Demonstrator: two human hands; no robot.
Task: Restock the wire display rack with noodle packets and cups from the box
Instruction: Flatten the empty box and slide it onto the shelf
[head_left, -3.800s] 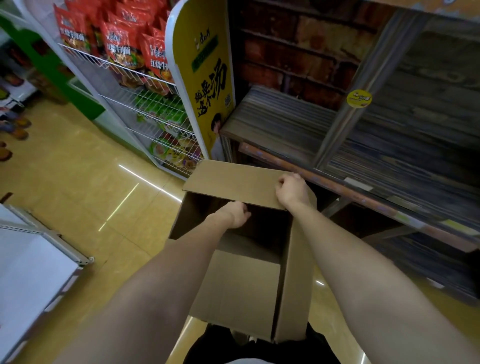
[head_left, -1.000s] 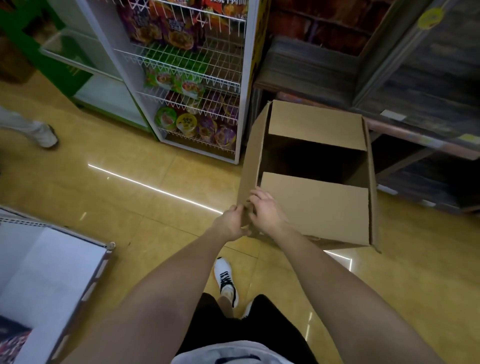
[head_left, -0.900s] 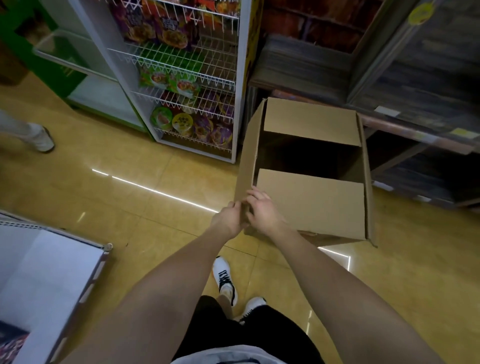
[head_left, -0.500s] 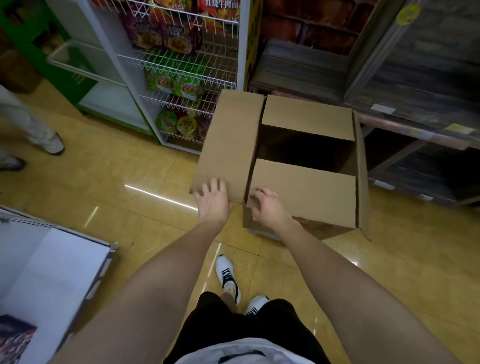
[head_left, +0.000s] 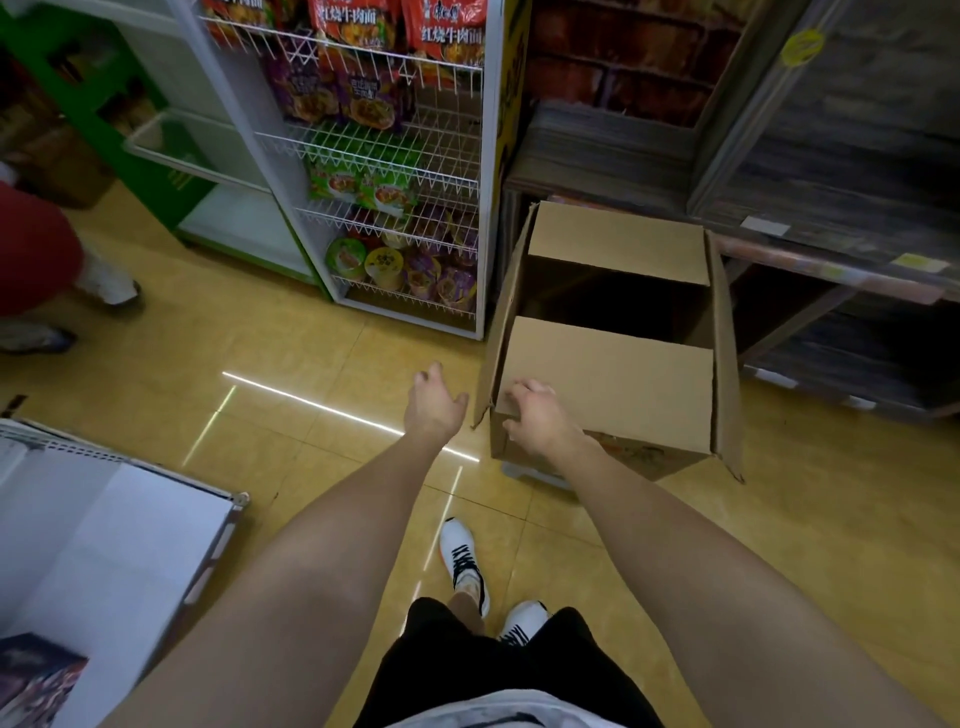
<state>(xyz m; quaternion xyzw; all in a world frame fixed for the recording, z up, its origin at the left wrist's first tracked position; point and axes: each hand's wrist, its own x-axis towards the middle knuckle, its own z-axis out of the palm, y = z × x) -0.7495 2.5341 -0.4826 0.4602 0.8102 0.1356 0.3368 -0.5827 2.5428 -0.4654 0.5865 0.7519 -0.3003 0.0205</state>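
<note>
A brown cardboard box (head_left: 608, 384) stands on the yellow tiled floor, just right of the white wire display rack (head_left: 485, 208). Its far and near flaps lie folded in; the gap between them is dark and hides the contents. My right hand (head_left: 537, 415) grips the left corner of the near flap, fingers on top and thumb on the front. My left hand (head_left: 434, 402) hovers with relaxed fingers just left of the box's upright left flap, holding nothing. Red, purple and green noodle packets (head_left: 358, 109) fill the rack's upper shelves, and noodle cups (head_left: 384, 265) line the bottom one.
Dark wooden shelving (head_left: 831, 218) runs behind and to the right of the box. A green and white shelf unit (head_left: 171, 156) stands left of the rack. A person in red (head_left: 31, 249) is at the far left. A white metal-edged surface (head_left: 119, 540) fills the lower left.
The box went from held in the air to standing on the floor by the rack. In the last half second my left hand left the left flap, which swung from flat to upright.
</note>
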